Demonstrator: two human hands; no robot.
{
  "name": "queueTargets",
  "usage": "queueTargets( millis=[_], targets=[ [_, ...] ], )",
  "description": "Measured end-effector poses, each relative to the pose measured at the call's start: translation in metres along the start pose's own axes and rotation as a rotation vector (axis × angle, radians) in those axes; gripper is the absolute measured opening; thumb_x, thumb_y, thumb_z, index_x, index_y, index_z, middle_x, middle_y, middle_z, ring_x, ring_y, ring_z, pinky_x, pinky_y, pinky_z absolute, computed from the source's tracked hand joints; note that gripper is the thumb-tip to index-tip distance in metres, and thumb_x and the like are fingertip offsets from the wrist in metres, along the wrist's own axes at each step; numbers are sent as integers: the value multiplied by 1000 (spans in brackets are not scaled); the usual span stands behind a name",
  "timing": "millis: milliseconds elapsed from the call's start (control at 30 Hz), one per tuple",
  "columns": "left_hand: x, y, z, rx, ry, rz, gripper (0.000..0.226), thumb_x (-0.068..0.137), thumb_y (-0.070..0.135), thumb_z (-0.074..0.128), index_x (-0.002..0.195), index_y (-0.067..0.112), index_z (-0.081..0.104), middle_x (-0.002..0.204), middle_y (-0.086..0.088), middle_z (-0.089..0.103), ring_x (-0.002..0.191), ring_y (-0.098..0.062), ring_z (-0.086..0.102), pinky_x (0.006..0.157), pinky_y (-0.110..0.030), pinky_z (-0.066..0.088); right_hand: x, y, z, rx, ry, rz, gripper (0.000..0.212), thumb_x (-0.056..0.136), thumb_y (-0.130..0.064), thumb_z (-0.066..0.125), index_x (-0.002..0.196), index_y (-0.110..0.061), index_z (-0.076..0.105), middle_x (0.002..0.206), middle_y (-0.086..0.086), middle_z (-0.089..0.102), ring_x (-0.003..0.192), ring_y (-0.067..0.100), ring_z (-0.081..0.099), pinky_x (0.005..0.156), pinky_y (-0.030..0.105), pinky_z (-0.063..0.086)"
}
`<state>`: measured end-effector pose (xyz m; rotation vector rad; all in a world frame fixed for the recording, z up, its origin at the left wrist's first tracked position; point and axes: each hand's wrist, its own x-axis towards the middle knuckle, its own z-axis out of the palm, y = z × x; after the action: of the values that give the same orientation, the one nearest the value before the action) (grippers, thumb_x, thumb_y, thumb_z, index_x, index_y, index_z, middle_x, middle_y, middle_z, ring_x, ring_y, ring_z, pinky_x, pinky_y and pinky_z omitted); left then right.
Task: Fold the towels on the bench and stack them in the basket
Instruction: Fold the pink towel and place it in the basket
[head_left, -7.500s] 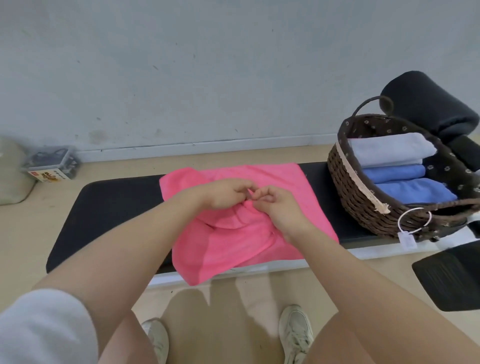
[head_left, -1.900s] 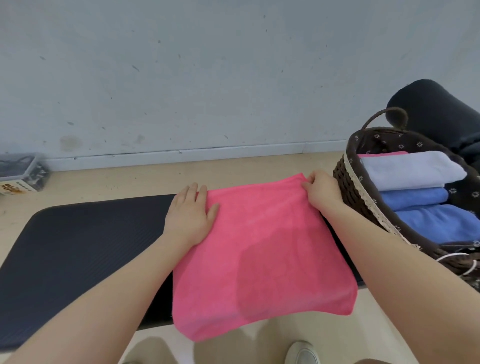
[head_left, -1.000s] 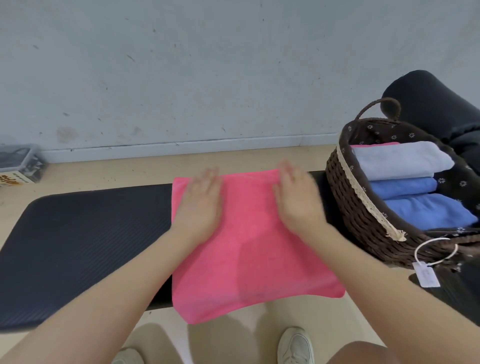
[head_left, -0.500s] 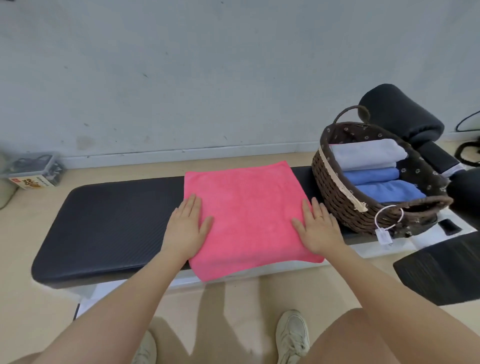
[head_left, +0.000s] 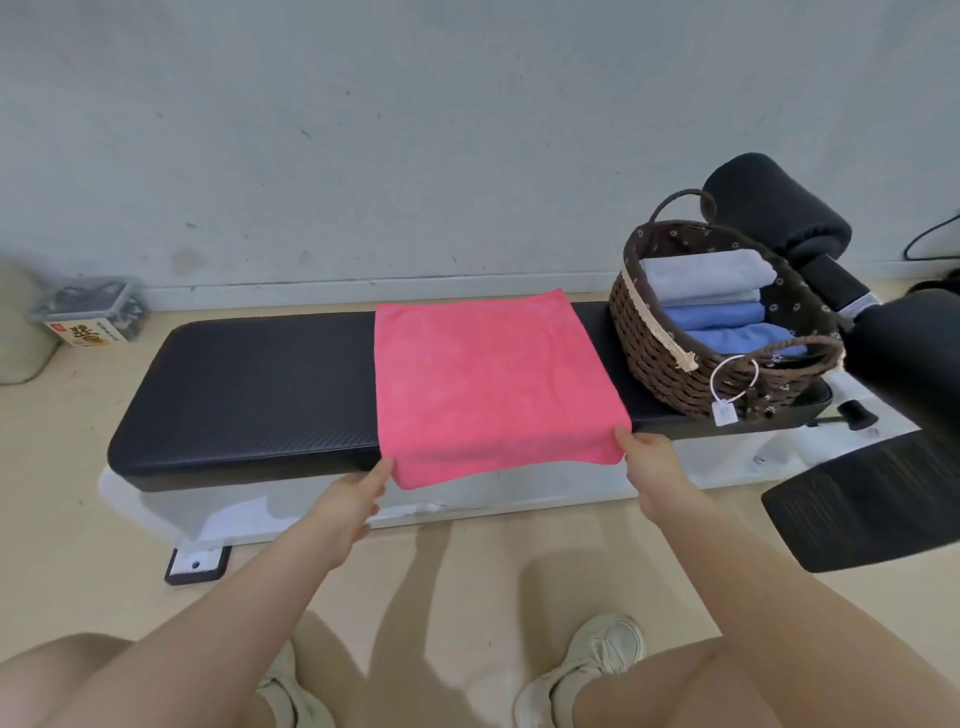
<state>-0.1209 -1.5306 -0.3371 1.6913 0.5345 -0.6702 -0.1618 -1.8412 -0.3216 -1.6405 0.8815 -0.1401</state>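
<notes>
Your left hand (head_left: 349, 503) is at the near left corner of the pink towel (head_left: 488, 384), fingers reaching up under the overhanging edge; it looks like a pinch on that corner, though the fingertips are hidden by the cloth. Your right hand (head_left: 650, 461) grasps the near right corner, thumb at the edge. Both corners hang just past the front edge of the table (head_left: 249, 384), so the towel's near hem droops over the floor (head_left: 467, 571) while the rest lies flat across the black pad.

The towel's far edge reaches almost to the table's back edge, near the wall (head_left: 415, 130). Its left edge borders a long bare stretch of pad running to the table's left end. Its right edge lies close to the wicker basket (head_left: 654, 358), with only a narrow strip of pad between them.

The basket stands at the right end of the table and holds folded towels: a pale grey one (head_left: 706, 270) at the back and two blue ones (head_left: 722, 325) in front. A white tag on a ring (head_left: 726, 410) hangs from its near side. A black chair seat (head_left: 872, 499) sits to the right of your right forearm, below the table's end. A clear box (head_left: 88, 312) sits on the floor by the wall at far left.
</notes>
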Motion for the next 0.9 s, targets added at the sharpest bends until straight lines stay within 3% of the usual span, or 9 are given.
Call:
queueTargets(
  millis=[100,200,300,367,433,500,667,767,900],
  targets=[
    [2,0,6,-211,-151,21,46,91,45,52,127,16,48,125,0,54,125,-21,45,109,-39,32,-1,4,-2,36,2,-3,18,94,-14,53,77,-10,50,69,-1,42,60,11,36,54,22,28],
    [-2,2,14,-270,-202,42,19,94,30,53,110,21,56,121,0,59,111,-18,54,108,-38,32,2,4,-4,85,10,-22,22,92,-11,56,71,-13,50,72,3,47,63,12,41,57,23,36],
    [-6,8,17,-344,-211,83,19,94,23,53,113,19,57,113,1,63,98,-13,59,102,-34,36,5,-2,-6,86,73,-49,6,94,-7,50,91,-5,54,84,10,54,63,17,52,58,27,46],
    [-7,11,18,-403,-231,100,18,95,21,52,112,18,57,110,1,64,95,-12,60,99,-34,38,6,-2,-7,65,114,-85,8,95,-6,47,103,-5,48,85,11,55,58,20,54,54,29,45],
    [-10,13,17,-442,-261,111,20,95,20,51,114,16,56,109,-1,65,97,-14,60,97,-35,41,3,-2,-8,75,96,-106,8,94,-4,48,100,-8,42,81,7,51,54,20,53,53,27,44],
    [-11,14,17,-435,-266,121,20,94,19,52,113,15,56,107,-1,65,94,-14,60,92,-34,45,0,1,-5,60,25,-94,10,92,-3,54,87,-9,46,79,7,53,55,18,55,52,22,45],
    [-15,17,9,-292,-168,114,6,92,18,58,94,12,58,77,-1,58,65,-12,49,62,-22,46,-7,4,-2,43,-34,17,18,85,0,63,69,-5,57,71,11,60,63,14,59,54,15,50],
    [-17,20,0,-205,-96,142,14,90,18,61,78,12,56,58,0,49,44,-8,44,43,-16,43,-14,-5,-8,31,6,-48,21,89,-5,59,69,-9,54,68,9,57,59,15,55,54,23,43],
    [-23,37,-11,-182,-19,178,17,87,20,65,75,13,55,53,4,49,33,-5,38,37,-15,38,-27,-23,-7,159,-51,-63,17,94,-8,53,77,-12,51,70,7,53,52,12,49,48,22,40]
  ],
)
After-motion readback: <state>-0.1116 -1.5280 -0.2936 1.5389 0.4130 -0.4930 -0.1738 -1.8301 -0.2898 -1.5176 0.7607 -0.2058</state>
